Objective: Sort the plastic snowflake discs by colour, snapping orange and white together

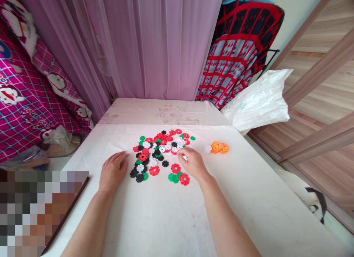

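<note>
Notched plastic discs in red, black, white and green lie in a loose pile [157, 148] on the white table [155, 220]. My right hand [192, 161] is at the pile's right edge, thumb and index finger pinched on a white disc [184, 157] seen partly between them. Left of the pile, my left hand [113, 170] rests on the table with its fingers loosely spread and nothing in it. Below my right hand is a small group of red and green discs [175, 178]. To its right sit orange discs [219, 147] beside a white one [207, 149].
A white plastic bag [260, 102] stands at the table's back right edge. Behind the table hangs a purple curtain [163, 43]. Patterned pink fabric [35, 87] hangs at the left, and a red and black cloth [235, 54] at the back right.
</note>
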Demonstrator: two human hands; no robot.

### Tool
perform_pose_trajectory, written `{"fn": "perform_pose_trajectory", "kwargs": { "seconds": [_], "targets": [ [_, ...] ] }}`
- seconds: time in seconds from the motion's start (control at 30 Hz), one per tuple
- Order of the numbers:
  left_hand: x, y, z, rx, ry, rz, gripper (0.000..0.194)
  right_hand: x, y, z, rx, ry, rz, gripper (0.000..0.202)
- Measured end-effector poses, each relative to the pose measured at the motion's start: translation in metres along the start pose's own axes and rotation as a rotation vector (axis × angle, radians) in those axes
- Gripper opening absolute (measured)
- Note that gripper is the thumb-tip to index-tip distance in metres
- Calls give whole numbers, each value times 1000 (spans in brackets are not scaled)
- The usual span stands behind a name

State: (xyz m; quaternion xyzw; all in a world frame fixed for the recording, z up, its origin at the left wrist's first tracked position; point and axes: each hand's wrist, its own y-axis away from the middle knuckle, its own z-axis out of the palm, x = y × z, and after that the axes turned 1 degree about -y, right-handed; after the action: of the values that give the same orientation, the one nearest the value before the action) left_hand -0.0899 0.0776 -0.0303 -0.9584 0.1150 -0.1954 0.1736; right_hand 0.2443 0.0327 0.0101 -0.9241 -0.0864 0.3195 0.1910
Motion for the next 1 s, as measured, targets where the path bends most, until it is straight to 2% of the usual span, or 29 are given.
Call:
{"fn": "perform_pose_trajectory", "kwargs": {
  "seconds": [0.07,0.2,0.33,0.5,0.67,0.8,1.0],
  "targets": [
    [-1,1,1,-5,5,-9,41,-7,8,12,27,7,-49,16],
    [-1,1,3,2,13,-17,40,-21,39,36,161,15,-85,21],
    [-1,1,4,15,10,-16,39,-30,58,55,60,96,-98,42],
    [0,1,4,7,13,-8,40,-29,33,72,-5,132,-124,52],
    [0,1,4,5,16,-17,40,-30,5,77,51,146,-132,31],
    [1,2,5,23,28,-14,38,-40,6,75,34,175,-151,11],
    [2,1,4,9,16,-23,39,-54,12,80,-2,288,-53,27]
  ]
}}
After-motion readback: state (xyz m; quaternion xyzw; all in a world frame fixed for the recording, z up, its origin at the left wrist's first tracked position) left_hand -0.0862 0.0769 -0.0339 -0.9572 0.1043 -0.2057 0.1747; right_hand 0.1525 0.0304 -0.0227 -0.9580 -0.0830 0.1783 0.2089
